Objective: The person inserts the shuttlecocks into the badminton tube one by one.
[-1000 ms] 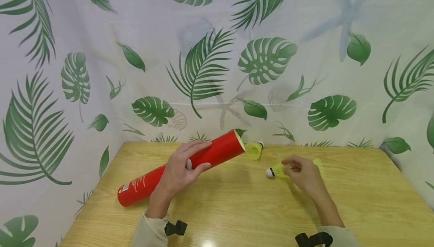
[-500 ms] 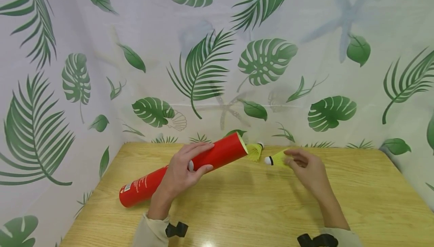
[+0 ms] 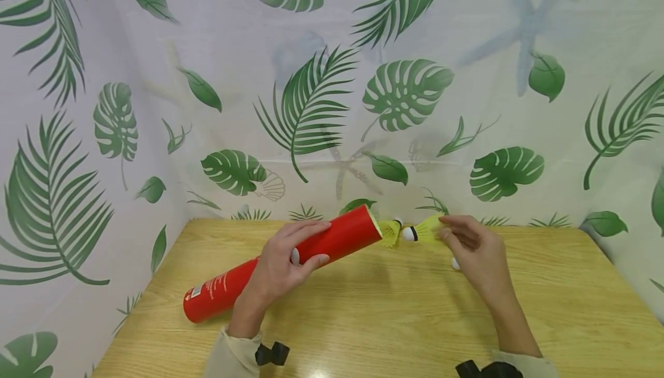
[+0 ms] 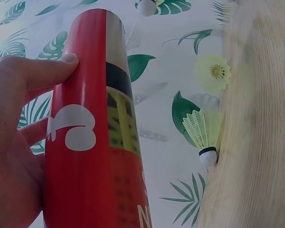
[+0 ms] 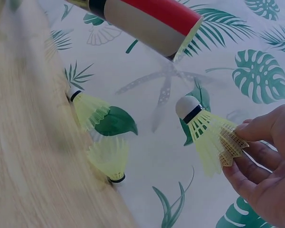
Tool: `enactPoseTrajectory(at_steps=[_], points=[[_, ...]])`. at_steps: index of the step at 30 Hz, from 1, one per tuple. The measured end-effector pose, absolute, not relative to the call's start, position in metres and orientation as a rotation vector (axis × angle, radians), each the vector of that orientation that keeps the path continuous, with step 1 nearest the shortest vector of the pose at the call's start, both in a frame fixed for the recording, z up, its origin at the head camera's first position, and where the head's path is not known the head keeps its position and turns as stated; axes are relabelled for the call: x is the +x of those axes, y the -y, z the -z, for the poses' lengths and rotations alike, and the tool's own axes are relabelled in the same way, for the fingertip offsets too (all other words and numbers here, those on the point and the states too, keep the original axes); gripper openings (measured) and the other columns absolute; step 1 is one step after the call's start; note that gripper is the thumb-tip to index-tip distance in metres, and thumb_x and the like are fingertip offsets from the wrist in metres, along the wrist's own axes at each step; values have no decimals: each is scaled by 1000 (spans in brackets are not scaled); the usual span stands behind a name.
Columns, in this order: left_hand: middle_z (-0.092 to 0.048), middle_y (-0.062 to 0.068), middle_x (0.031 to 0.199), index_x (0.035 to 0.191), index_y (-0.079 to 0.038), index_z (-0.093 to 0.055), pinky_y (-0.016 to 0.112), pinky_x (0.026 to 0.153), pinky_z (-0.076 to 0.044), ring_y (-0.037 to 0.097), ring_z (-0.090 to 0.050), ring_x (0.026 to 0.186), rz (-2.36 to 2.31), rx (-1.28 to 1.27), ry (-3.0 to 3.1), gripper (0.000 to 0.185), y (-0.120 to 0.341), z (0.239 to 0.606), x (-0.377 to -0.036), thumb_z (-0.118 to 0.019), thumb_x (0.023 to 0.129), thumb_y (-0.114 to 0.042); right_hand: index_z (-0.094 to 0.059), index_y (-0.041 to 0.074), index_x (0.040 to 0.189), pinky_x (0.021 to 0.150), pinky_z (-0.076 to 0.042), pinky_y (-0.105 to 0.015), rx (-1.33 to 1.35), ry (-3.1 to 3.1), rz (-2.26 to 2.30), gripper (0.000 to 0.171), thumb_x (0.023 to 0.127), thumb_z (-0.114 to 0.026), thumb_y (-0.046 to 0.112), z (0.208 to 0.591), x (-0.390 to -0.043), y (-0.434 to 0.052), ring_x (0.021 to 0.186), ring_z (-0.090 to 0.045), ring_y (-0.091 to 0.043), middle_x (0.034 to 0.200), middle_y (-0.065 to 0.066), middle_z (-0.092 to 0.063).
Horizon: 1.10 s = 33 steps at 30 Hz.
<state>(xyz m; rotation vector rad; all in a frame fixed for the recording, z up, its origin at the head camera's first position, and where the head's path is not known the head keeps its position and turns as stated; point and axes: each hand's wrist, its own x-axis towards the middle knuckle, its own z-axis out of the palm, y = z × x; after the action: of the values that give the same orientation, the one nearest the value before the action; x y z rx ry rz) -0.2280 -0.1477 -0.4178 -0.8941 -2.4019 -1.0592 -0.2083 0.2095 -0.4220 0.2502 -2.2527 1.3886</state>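
Shuttlecock, yellow plastic with white cork tip [image 3: 421,231], is featherlight and crushable; your right hand [image 3: 474,254] pinches its skirt just beside the open red cardboard tube [image 3: 290,261], which your left hand [image 3: 282,265] wraps.

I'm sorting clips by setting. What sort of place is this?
Probably a small indoor recording booth, not a sports court: a wooden table closed in by leaf-print curtain, with a red tube and yellow shuttlecocks on hand.

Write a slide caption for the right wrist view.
Right hand pinches a yellow shuttlecock by its skirt, cork toward the red tube.
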Motion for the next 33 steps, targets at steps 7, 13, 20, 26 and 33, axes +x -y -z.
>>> enactPoseTrajectory(at_steps=[7, 13, 20, 26, 33], points=[[-61, -2, 140, 138, -25, -65, 42, 91, -58, 19, -56, 125, 1051, -902, 2409, 51, 146, 417, -227, -81, 90, -26, -72, -1, 115, 83, -53, -13, 221, 2148, -1435, 20, 96, -69, 1, 414, -204, -204, 94, -68, 3, 107, -14, -74], [-61, -5, 139, 138, -26, -65, 41, 91, -58, 17, -55, 125, 1050, -908, 2409, 51, 144, 417, -227, -81, 90, -26, -73, -2, 113, 83, -55, -16, 232, 2034, -1512, 21, 93, -70, -7, 410, -202, -198, 93, -70, -1, 107, -14, -75], [-61, -7, 138, 138, -26, -66, 40, 90, -58, 15, -55, 124, 1042, -921, 2409, 50, 143, 418, -227, -80, 90, -27, -72, -4, 112, 82, -56, -18, 270, 1977, -1521, 20, 92, -70, -8, 405, -201, -192, 94, -71, -4, 106, -14, -75], [-60, -8, 138, 138, -27, -65, 40, 91, -57, 14, -54, 125, 1039, -928, 2416, 50, 141, 418, -227, -80, 90, -28, -72, -4, 111, 84, -56, -19, 272, 1954, -1537, 19, 93, -69, -9, 403, -201, -187, 96, -71, -5, 108, -14, -75], [-61, -7, 137, 137, -27, -66, 41, 91, -58, 15, -55, 125, 1045, -927, 2424, 51, 139, 418, -226, -82, 89, -26, -71, -7, 113, 86, -56, -21, 319, 1922, -1562, 21, 93, -67, -11, 404, -201, -184, 96, -72, -7, 107, -6, -75]])
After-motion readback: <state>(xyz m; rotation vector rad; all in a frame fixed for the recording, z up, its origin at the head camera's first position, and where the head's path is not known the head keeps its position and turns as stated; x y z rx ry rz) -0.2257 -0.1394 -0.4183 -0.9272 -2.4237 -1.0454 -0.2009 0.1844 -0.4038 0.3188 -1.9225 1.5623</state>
